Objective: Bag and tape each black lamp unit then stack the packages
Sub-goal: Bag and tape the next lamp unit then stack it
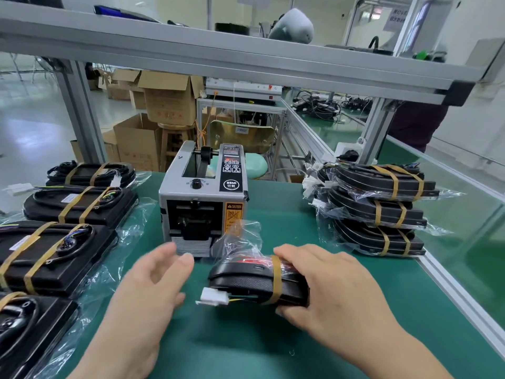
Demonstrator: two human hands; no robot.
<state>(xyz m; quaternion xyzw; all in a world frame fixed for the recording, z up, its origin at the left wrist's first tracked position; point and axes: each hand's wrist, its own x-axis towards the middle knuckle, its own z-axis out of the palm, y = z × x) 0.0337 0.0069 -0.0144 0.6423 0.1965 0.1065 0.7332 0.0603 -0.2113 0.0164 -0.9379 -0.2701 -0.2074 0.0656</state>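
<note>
A black lamp unit [246,280] in a clear bag lies on the green mat in front of me, one band of brown tape around it and a white connector [214,298] sticking out on its left. My right hand [325,285] grips its right end, fingers over the top and thumb under. Blurred with motion, my left hand [153,280] hovers open just left of the unit, near the tape dispenser [203,198]. A stack of three taped packages [379,209] stands at the right.
Several bagged, taped lamp units [54,253] lie in a column along the left side of the mat. An aluminium shelf frame [246,58] crosses overhead. Cardboard boxes [164,105] and a chair stand behind the bench. The table's right edge rail [451,291] runs diagonally.
</note>
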